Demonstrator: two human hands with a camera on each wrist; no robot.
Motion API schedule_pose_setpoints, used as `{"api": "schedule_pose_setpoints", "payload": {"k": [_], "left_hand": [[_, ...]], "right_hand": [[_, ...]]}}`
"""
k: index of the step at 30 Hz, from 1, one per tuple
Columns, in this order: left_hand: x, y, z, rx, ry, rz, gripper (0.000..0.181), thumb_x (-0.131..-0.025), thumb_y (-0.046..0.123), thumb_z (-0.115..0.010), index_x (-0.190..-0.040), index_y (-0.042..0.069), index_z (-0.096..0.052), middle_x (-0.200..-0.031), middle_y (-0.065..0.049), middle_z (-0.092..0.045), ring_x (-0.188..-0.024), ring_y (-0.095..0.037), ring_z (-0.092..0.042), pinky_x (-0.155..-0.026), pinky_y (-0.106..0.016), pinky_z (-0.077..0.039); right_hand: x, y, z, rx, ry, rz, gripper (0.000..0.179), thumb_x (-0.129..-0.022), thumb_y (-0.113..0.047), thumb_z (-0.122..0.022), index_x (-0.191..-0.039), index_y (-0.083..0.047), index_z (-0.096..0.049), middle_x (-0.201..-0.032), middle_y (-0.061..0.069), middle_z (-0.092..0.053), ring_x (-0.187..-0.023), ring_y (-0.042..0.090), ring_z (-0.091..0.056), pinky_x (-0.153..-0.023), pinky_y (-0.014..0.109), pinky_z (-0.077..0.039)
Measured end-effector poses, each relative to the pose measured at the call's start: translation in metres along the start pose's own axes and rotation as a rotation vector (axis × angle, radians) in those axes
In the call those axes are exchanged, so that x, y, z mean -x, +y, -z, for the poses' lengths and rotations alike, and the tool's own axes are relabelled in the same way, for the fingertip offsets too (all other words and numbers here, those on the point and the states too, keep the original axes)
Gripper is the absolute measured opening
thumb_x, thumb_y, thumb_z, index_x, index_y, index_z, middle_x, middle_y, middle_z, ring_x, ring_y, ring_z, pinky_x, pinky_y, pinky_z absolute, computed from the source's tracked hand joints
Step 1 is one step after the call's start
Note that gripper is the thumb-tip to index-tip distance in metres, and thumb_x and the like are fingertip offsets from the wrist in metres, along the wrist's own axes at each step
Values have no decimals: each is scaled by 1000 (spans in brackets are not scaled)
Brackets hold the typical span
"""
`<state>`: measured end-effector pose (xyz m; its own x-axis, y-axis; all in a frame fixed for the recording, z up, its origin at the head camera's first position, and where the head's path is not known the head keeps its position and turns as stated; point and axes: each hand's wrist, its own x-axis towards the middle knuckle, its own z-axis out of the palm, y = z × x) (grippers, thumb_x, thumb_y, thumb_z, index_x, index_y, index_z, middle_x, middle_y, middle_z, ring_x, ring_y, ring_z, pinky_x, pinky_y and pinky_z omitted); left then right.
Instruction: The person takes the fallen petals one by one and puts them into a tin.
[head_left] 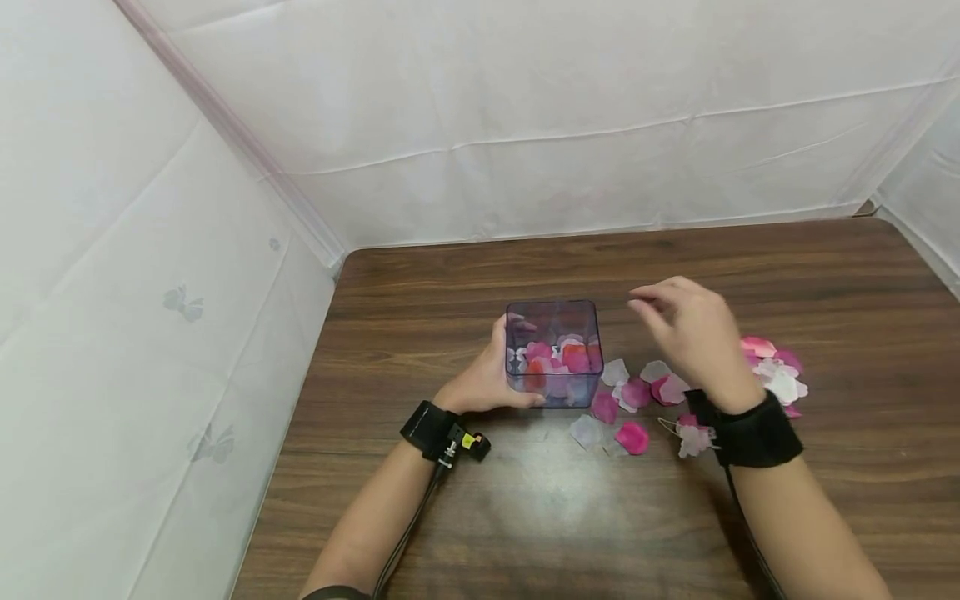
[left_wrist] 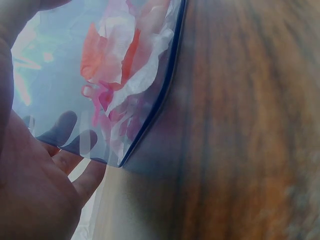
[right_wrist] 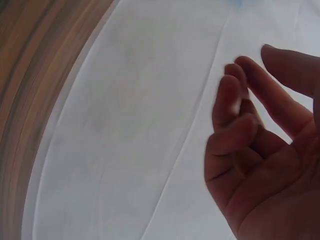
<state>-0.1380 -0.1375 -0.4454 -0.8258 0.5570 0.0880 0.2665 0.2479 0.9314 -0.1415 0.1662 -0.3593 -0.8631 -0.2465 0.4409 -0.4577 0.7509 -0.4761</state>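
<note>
Here's the clear purple box [head_left: 573, 393], centre of the head view, with pink, red and white petals [head_left: 542, 364] inside. My left hand [head_left: 489, 379] grips it, thumb along the front. Out to the right, my right hand [head_left: 699, 337] hovers, fingers loosely curled, thumb apart, holding nothing; loose petals [head_left: 633, 437] lie below it, a heap of petals [head_left: 780, 383] farther right, on the brown table [head_left: 570, 533].
</note>
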Motion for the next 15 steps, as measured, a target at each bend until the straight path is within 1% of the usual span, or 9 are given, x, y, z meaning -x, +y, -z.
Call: {"api": "schedule_pose_setpoints", "payload": {"k": [2,5,7,9,11,15], "left_hand": [[-1,0,-1,9,-6,5,118,-69,9,-93,-152,13,-9,-142,-16,-41,-125,-27,-52,-107,-45,-43],[-2,-1,-2,30,-13,8,119,-69,7,-92,-153,12,-7,-142,-18,-41,-125,-31,-52,-108,-50,-41],[-1,-1,-2,35,-16,13,120,-69,6,-92,-153,12,-7,-142,-18,-42,-125,-32,-52,-108,-50,-41],[0,-1,-2,30,-16,19,119,-69,7,-92,-152,12,-7,-140,-17,-43,-124,-29,-53,-108,-48,-42],[1,0,-3,14,-13,21,118,-70,9,-93,-152,12,-8,-140,-15,-44,-123,-26,-54,-107,-44,-43],[2,1,-3,-13,-8,0,116,-70,14,-93,-151,11,-9,-140,-13,-42,-123,-23,-54,-106,-41,-44]], "right_hand": [[2,20,13,48,-27,-68,18,-95,-15,-70,-107,-3,-76,-100,19,-70,-80,33,-64,-71,50,-48],[8,55,30,102,-103,-209,22,-98,-18,-66,-109,0,-74,-106,27,-69,-89,46,-63,-72,58,-46],[14,78,40,127,-183,-313,27,-100,-21,-63,-112,1,-72,-109,31,-67,-96,52,-60,-73,62,-45],[20,98,48,143,-280,-402,32,-100,-23,-62,-115,3,-70,-114,34,-64,-101,57,-56,-75,66,-44],[26,114,54,148,-358,-454,34,-98,-23,-64,-118,5,-68,-116,35,-63,-106,60,-53,-79,68,-43],[35,135,60,143,-468,-498,43,-92,-22,-70,-122,8,-63,-121,37,-59,-111,63,-46,-87,70,-40]]}}
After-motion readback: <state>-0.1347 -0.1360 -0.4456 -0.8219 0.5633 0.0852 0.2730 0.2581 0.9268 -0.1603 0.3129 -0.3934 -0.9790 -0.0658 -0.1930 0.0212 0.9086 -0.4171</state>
